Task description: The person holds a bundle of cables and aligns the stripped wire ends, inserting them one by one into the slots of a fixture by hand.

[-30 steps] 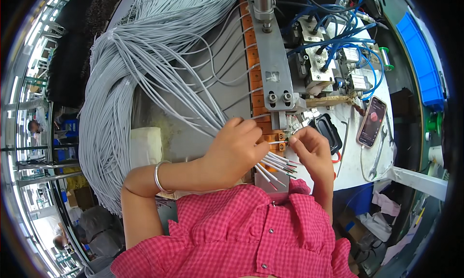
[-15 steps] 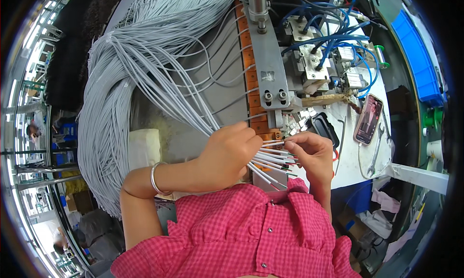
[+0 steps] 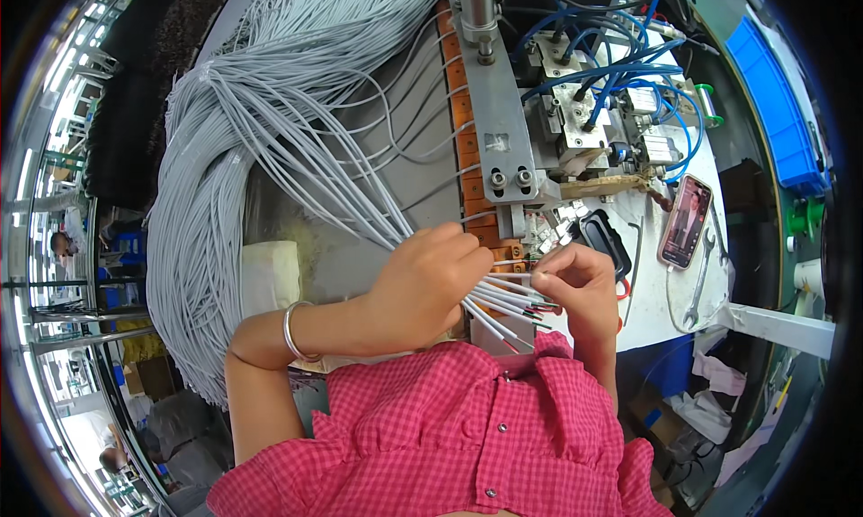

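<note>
My left hand (image 3: pixel 433 279) is closed around a bunch of light grey cables (image 3: pixel 490 324), whose stripped ends fan out to the right with thin red, green and dark inner wires showing. My right hand (image 3: pixel 580 288) pinches the end of one upper cable of that bunch between thumb and fingertips. Back and to the left, the held cables run into a big grey cable bundle (image 3: pixel 202 202). Just beyond my hands lies a row of orange blocks (image 3: pixel 467 139), with single cables leading to it. A steel bar (image 3: pixel 496 103) stands over this row.
Right of the bar sits a metal fixture (image 3: pixel 580 126) with blue air hoses (image 3: pixel 620 72). Small white connectors (image 3: pixel 548 232), a black open case (image 3: pixel 604 238), a phone (image 3: pixel 686 222) and a wrench (image 3: pixel 701 279) lie on the table. A blue bin (image 3: pixel 775 108) is at the far right.
My right fingertips have moved slightly down and now pinch a cable end a little lower in the fan. The left hand keeps its hold, nearly unmoved.
</note>
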The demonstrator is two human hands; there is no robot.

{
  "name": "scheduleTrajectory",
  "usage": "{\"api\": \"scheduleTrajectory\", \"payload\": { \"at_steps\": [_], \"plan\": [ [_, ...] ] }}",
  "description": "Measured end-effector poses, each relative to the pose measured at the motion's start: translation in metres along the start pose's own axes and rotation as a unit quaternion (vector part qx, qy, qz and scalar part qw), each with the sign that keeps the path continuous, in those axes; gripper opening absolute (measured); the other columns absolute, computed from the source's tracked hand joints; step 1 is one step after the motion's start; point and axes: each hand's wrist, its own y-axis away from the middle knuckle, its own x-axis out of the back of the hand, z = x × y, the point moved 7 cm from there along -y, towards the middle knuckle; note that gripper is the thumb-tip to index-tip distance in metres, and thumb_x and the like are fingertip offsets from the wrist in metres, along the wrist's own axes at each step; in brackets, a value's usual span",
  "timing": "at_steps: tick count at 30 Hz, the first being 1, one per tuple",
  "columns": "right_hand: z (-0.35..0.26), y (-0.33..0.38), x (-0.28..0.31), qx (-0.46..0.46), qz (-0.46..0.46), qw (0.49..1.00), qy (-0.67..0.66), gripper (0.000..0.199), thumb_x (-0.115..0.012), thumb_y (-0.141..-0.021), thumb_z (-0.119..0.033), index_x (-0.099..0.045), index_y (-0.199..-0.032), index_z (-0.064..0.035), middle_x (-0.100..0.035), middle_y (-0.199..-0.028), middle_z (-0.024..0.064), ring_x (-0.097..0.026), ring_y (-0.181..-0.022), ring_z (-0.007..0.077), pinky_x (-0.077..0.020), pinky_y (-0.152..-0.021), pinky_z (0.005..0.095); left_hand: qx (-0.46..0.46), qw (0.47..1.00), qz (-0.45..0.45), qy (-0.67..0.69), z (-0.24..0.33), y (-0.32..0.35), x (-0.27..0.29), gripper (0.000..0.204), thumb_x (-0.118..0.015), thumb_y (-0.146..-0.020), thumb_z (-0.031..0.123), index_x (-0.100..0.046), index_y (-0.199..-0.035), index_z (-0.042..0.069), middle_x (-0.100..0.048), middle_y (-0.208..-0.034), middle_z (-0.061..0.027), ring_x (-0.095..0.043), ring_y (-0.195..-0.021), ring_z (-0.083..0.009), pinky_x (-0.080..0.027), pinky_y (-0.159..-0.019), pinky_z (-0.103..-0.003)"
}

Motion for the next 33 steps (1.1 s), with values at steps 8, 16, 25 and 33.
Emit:
{"api": "scheduleTrajectory", "payload": {
  "at_steps": [8,16,25,33],
  "plan": [
    [0.001,-0.004,0.006,-0.010,0.021,0.996,0.092,0.006,-0.065,-0.079,-0.001,-0.059,-0.080,0.0006,-0.058,-0.068,0.0017,-0.045,-0.050,0.0035,-0.0325,-0.044,0.0153,-0.060,0.998,0.012,-0.028,0.003,0.001,-0.006,0.026,-0.058,-0.055,-0.004,-0.054,-0.080,0.003,-0.046,-0.071,-0.0082,-0.047,-0.073,-0.0264,-0.037,-0.065,-0.036],
    [0.029,-0.008,0.003,-0.150,-0.019,0.988,0.035,0.010,-0.057,-0.088,-0.011,-0.057,-0.083,-0.0025,-0.054,-0.064,-0.0028,-0.040,-0.048,0.0001,-0.0264,-0.042,0.0156,-0.025,0.999,0.003,-0.026,-0.001,0.001,-0.004,0.026,-0.058,-0.056,-0.003,-0.054,-0.080,0.004,-0.047,-0.072,-0.0084,-0.047,-0.075,-0.0264,-0.036,-0.066,-0.038],
    [0.006,-0.003,0.008,-0.068,0.034,0.991,0.112,0.007,-0.063,-0.081,0.000,-0.061,-0.088,0.0000,-0.058,-0.068,-0.0004,-0.054,-0.062,0.0047,-0.0408,-0.057,0.0173,-0.001,0.999,-0.001,-0.040,-0.003,0.001,-0.005,0.031,-0.057,-0.054,-0.004,-0.055,-0.084,0.003,-0.047,-0.072,-0.0101,-0.049,-0.072,-0.0281,-0.038,-0.062,-0.038],
    [0.006,-0.001,0.006,-0.027,0.044,0.998,0.032,0.006,-0.066,-0.080,0.001,-0.065,-0.086,0.0035,-0.063,-0.075,0.0016,-0.057,-0.068,0.0042,-0.0433,-0.057,0.0161,-0.041,0.999,0.021,-0.003,0.002,0.003,-0.003,0.037,-0.058,-0.054,-0.003,-0.059,-0.091,0.002,-0.048,-0.071,-0.0100,-0.050,-0.071,-0.0286,-0.039,-0.060,-0.038]
  ]
}}
